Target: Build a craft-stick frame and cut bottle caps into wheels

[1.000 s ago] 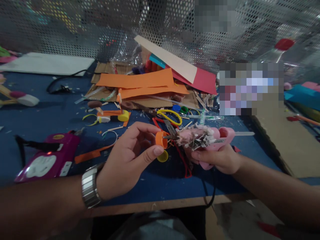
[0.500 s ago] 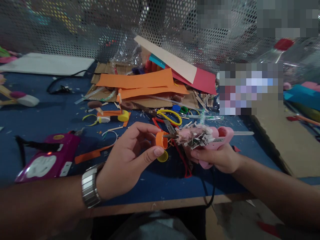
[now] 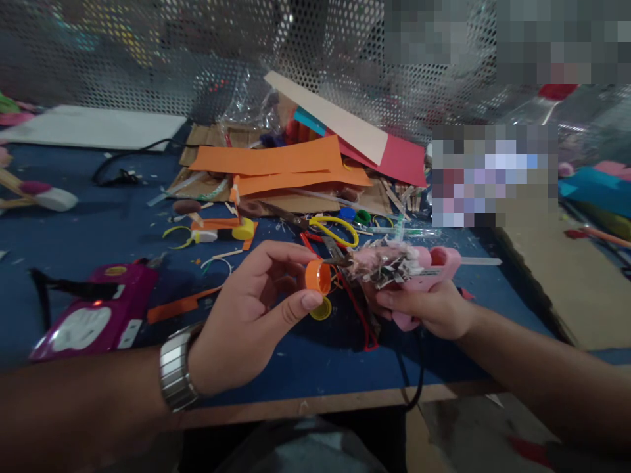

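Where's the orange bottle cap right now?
In the head view, the orange bottle cap sits mid-frame, pinched in the left hand, its open side facing the nozzle of the pink glue gun held in the right hand, just above a yellow cap.

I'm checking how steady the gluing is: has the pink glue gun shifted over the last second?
Yes, slightly. The pink glue gun in the right hand has risen a little toward the yellow-handled scissors, its nozzle at the orange cap.
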The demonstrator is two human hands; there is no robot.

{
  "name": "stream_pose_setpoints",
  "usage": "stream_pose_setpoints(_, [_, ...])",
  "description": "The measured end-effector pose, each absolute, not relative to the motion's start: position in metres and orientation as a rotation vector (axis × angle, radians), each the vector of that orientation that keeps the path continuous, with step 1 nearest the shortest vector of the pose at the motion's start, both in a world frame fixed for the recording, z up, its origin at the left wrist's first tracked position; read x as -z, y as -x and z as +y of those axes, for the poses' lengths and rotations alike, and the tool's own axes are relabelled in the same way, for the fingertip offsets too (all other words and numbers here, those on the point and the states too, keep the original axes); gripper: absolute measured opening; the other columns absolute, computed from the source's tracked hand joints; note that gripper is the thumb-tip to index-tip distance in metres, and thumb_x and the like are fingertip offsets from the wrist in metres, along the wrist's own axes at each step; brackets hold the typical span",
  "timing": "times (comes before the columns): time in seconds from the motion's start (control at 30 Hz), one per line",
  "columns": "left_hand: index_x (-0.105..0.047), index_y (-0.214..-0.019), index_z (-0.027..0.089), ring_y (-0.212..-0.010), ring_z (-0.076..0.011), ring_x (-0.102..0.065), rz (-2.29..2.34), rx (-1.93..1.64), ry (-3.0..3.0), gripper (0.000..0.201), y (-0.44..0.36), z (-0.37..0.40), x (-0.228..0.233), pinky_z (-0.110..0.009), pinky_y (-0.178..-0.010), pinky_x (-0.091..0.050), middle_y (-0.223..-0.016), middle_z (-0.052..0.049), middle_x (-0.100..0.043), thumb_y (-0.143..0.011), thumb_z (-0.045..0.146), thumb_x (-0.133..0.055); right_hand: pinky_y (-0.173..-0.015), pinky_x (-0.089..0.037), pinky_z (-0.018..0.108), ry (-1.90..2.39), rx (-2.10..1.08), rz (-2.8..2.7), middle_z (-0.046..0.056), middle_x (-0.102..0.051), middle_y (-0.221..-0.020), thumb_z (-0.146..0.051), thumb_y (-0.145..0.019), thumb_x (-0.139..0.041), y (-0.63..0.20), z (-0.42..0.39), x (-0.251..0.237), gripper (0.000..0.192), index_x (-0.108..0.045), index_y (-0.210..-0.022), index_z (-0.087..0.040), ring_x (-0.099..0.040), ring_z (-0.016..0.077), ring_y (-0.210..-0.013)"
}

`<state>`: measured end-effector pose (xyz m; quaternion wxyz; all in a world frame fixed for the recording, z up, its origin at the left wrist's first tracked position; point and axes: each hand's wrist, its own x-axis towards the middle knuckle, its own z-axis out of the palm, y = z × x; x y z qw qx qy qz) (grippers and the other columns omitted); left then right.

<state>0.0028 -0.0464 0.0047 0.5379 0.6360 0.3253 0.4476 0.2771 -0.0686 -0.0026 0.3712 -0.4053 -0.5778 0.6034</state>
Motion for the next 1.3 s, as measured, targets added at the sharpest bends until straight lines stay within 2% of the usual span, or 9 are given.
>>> stream_pose_setpoints(0.23, [-0.071, -0.116, 0.024, -0.092, -0.0084, -0.076, 0.718, -1.129, -1.534, 0.021, -0.003, -0.046, -0.005, -0.015, -0.081, -0.066, -0.111, 0.000, -0.077, -0.100, 0.032, -0.083, -0.047, -0.043, 0.032, 1.043, -1.553, -1.447, 0.000, -0.062, -0.073, -0.051, -0.094, -0.084, -0.277, -0.069, 0.005, 0.037, -0.078, -0.124, -0.029, -0.051, 0.0170, -0.053])
stream_pose_setpoints(0.57, [-0.070, -0.118, 0.023, -0.094, -0.0105, -0.076, 0.732, -1.162, -1.529, 0.023, -0.002, -0.045, -0.005, -0.017, -0.081, -0.068, -0.114, -0.002, -0.075, -0.100, 0.029, -0.083, -0.053, -0.049, 0.034, 1.015, -1.506, -1.508, 0.001, -0.064, -0.072, -0.051, -0.097, -0.082, -0.278, -0.067, 0.002, 0.034, -0.080, -0.124, -0.031, -0.058, 0.0200, -0.059])
stream_pose_setpoints(0.8, [-0.071, -0.117, 0.023, -0.095, -0.0133, -0.075, 0.733, -1.182, -1.506, 0.022, -0.003, -0.047, -0.006, -0.022, -0.082, -0.067, -0.114, -0.003, -0.075, -0.100, 0.030, -0.083, -0.050, -0.043, 0.031, 1.029, -1.523, -1.475, 0.000, -0.063, -0.076, -0.046, -0.097, -0.084, -0.278, -0.068, 0.003, 0.029, -0.080, -0.122, -0.031, -0.051, 0.0163, -0.057])
stream_pose_setpoints(0.97, [-0.070, -0.117, 0.024, -0.090, -0.0132, -0.072, 0.739, -1.179, -1.463, 0.025, -0.002, -0.046, -0.007, -0.022, -0.076, -0.064, -0.110, -0.003, -0.074, -0.099, 0.032, -0.085, -0.049, -0.042, 0.029, 1.085, -1.579, -1.391, 0.000, -0.063, -0.077, -0.048, -0.091, -0.089, -0.279, -0.068, 0.008, 0.042, -0.077, -0.126, -0.028, -0.051, 0.0159, -0.058])
stream_pose_setpoints(1.07, [-0.069, -0.120, 0.024, -0.085, -0.0123, -0.067, 0.748, -1.164, -1.417, 0.027, -0.003, -0.046, -0.006, -0.021, -0.071, -0.061, -0.106, -0.002, -0.072, -0.100, 0.036, -0.085, -0.049, -0.041, 0.028, 1.118, -1.606, -1.347, 0.000, -0.062, -0.074, -0.051, -0.087, -0.092, -0.280, -0.068, 0.011, 0.038, -0.078, -0.109, -0.023, -0.052, 0.0149, -0.058])
stream_pose_setpoints(1.17, [-0.069, -0.127, 0.027, -0.090, -0.0144, -0.067, 0.763, -1.165, -1.357, 0.032, -0.003, -0.045, -0.001, -0.024, -0.072, -0.059, -0.115, -0.004, -0.072, -0.101, 0.039, -0.083, -0.050, -0.042, 0.027, 1.130, -1.599, -1.333, 0.000, -0.061, -0.071, -0.050, -0.086, -0.092, -0.280, -0.068, 0.012, 0.036, -0.073, -0.088, -0.019, -0.052, 0.0131, -0.057])
stream_pose_setpoints(1.3, [-0.069, -0.135, 0.030, -0.102, -0.0195, -0.069, 0.753, -1.147, -1.382, 0.034, -0.001, -0.044, 0.005, -0.030, -0.078, -0.060, -0.121, -0.007, -0.072, -0.104, 0.040, -0.079, -0.050, -0.042, 0.028, 1.106, -1.611, -1.336, -0.001, -0.061, -0.067, -0.054, -0.086, -0.091, -0.278, -0.067, 0.013, 0.041, -0.070, -0.082, -0.019, -0.053, 0.0136, -0.056])
